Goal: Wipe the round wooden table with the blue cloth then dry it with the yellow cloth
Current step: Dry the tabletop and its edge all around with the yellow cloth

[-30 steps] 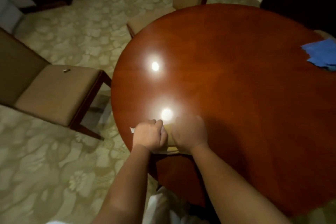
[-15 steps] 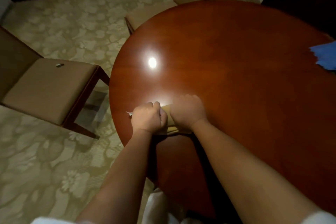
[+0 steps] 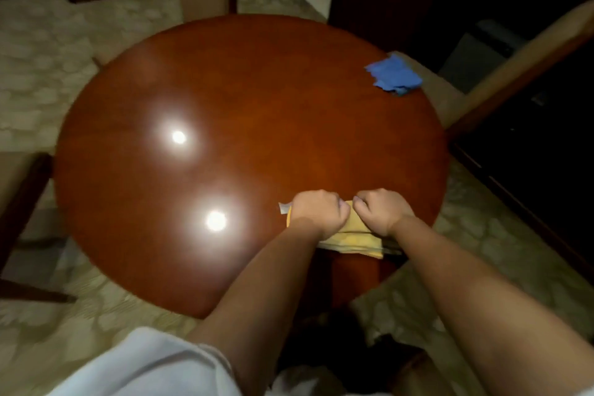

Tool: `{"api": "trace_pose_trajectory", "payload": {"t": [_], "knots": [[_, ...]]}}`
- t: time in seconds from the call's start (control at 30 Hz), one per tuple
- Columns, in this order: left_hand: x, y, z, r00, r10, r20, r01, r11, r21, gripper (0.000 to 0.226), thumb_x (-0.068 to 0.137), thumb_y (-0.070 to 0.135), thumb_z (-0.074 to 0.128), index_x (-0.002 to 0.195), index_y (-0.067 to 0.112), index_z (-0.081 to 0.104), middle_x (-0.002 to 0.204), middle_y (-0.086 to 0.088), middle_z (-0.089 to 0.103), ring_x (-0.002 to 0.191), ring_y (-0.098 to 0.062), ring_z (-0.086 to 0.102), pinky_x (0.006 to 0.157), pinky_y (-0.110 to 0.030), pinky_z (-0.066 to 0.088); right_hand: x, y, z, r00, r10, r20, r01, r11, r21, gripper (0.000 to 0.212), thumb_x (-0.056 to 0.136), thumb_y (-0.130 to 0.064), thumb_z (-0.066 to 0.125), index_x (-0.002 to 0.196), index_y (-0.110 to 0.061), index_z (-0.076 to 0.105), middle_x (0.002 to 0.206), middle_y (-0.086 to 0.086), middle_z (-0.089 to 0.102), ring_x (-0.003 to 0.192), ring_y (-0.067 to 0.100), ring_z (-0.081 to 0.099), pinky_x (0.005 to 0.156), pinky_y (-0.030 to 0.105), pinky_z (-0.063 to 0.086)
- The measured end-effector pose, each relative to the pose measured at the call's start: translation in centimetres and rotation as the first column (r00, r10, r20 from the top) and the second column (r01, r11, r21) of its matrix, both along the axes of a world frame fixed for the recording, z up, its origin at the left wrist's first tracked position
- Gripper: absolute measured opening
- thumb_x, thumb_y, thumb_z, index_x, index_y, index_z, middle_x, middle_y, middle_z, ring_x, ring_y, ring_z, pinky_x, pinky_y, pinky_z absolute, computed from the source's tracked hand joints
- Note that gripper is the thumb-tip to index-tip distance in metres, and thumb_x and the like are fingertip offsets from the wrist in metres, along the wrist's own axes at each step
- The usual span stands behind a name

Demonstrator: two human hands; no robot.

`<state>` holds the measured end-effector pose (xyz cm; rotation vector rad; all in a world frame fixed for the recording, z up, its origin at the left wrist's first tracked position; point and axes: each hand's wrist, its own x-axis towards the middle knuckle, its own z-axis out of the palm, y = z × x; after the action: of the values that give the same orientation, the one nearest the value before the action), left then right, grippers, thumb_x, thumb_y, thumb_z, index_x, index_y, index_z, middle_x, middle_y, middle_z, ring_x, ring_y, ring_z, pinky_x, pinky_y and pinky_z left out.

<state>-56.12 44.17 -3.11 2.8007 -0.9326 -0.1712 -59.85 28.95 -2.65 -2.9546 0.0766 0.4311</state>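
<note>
Since a second ago our two hands have carried the yellow cloth (image 3: 353, 236) from the left part of the near rim across to the right part, and the whole round wooden table (image 3: 244, 100) now sits in view. Our left hand (image 3: 316, 210) and right hand (image 3: 381, 210) lie side by side, almost touching, both with fingers curled down onto the cloth and pressing it flat against the wood; a white tag or corner sticks out just left of the left hand. We judge the blue cloth (image 3: 393, 75) finished with: it lies crumpled at the far right edge, well apart from us, so we take this to be the drying pass. From here, the main risk is the cloth's near edge, which already hangs over the rim; a pull toward us could drag it off the table. Pushing far right could also nudge the blue cloth off its edge onto the chair (image 3: 514, 55) beside it. With both hands bunched so close together, we may also leave strips of tabletop undried.
</note>
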Motion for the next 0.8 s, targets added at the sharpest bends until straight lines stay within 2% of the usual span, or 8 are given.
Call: {"api": "trace_pose_trajectory", "payload": {"t": [0.17, 0.3, 0.37, 0.43, 0.5, 0.67, 0.8], "knots": [[-0.4, -3.9, 1.0, 0.983, -0.181, -0.045, 0.184, 0.978, 0.102, 0.045, 0.095, 0.036, 0.028, 0.072, 0.012, 0.058, 0.069, -0.004, 0.054, 0.064, -0.025, 0.054, 0.055, -0.028, 0.039, -4.0, -2.3, -0.8, 0.970, -0.239, 0.032, 0.236, 0.968, 0.089, 0.038, 0.100, -0.034, 0.028, 0.082, -0.018, 0.059, 0.084, 0.007, 0.061, 0.084, 0.028, 0.058, 0.061, 0.033, 0.037], [-0.4, -3.2, 1.2, 0.962, -0.266, -0.068, 0.273, 0.951, 0.144, 0.045, 0.095, 0.036, 0.028, 0.064, 0.013, 0.050, 0.064, -0.004, 0.049, 0.059, -0.025, 0.048, 0.054, -0.028, 0.037, -5.7, 0.0, -1.6, 0.933, -0.313, 0.178, 0.320, 0.947, -0.010, 0.040, 0.099, -0.036, 0.030, 0.091, -0.015, 0.063, 0.087, 0.007, 0.064, 0.084, 0.028, 0.062, 0.059, 0.031, 0.035], [-0.6, -1.6, 1.1, 0.951, -0.307, -0.024, 0.306, 0.937, 0.167, 0.043, 0.095, 0.035, 0.030, 0.065, 0.013, 0.051, 0.064, -0.003, 0.048, 0.059, -0.025, 0.047, 0.054, -0.028, 0.035, -6.6, 2.5, -2.1, 0.896, -0.322, 0.305, 0.355, 0.933, -0.057, 0.041, 0.093, -0.034, 0.034, 0.080, -0.011, 0.064, 0.075, 0.009, 0.064, 0.069, 0.030, 0.062, 0.054, 0.031, 0.034], [-0.9, 0.6, 0.7, 0.935, -0.352, 0.036, 0.339, 0.921, 0.194, 0.041, 0.095, 0.036, 0.031, 0.073, 0.012, 0.057, 0.069, -0.004, 0.056, 0.063, -0.027, 0.053, 0.054, -0.028, 0.034, -7.6, 5.3, -2.8, 0.847, -0.382, 0.370, 0.415, 0.910, -0.012, 0.039, 0.082, -0.034, 0.037, 0.064, -0.009, 0.061, 0.059, 0.009, 0.058, 0.053, 0.029, 0.057, 0.049, 0.029, 0.035], [-0.8, 2.8, 0.3, 0.919, -0.389, 0.064, 0.368, 0.905, 0.216, 0.041, 0.094, 0.038, 0.029, 0.080, 0.013, 0.058, 0.078, -0.006, 0.064, 0.069, -0.028, 0.058, 0.055, -0.029, 0.035, -7.6, 8.0, -3.2, 0.807, -0.430, 0.405, 0.462, 0.887, 0.021, 0.037, 0.075, -0.034, 0.038, 0.060, -0.010, 0.061, 0.056, 0.009, 0.056, 0.051, 0.029, 0.055, 0.049, 0.029, 0.038], [1.7, 9.0, -0.4, 0.914, -0.398, 0.074, 0.371, 0.897, 0.239, 0.071, 0.069, 0.049, -0.001, 0.081, 0.015, 0.060, 0.084, -0.007, 0.068, 0.075, -0.030, 0.062, 0.058, -0.030, 0.040, -5.2, 14.5, -3.0, 0.803, -0.449, 0.391, 0.457, 0.886, 0.078, 0.037, 0.072, -0.037, 0.039, 0.059, -0.011, 0.061, 0.056, 0.009, 0.056, 0.050, 0.028, 0.054, 0.049, 0.026, 0.039], [2.4, 14.8, 0.1, 0.953, -0.296, 0.057, 0.275, 0.931, 0.240, 0.073, 0.062, 0.049, -0.006, 0.080, 0.016, 0.057, 0.088, -0.008, 0.068, 0.082, -0.030, 0.062, 0.059, -0.029, 0.035, -3.1, 19.2, -3.1, 0.839, -0.360, 0.407, 0.352, 0.931, 0.099, 0.038, 0.072, -0.039, 0.040, 0.057, -0.012, 0.061, 0.054, 0.008, 0.055, 0.048, 0.027, 0.053, 0.047, 0.025, 0.038]]}}
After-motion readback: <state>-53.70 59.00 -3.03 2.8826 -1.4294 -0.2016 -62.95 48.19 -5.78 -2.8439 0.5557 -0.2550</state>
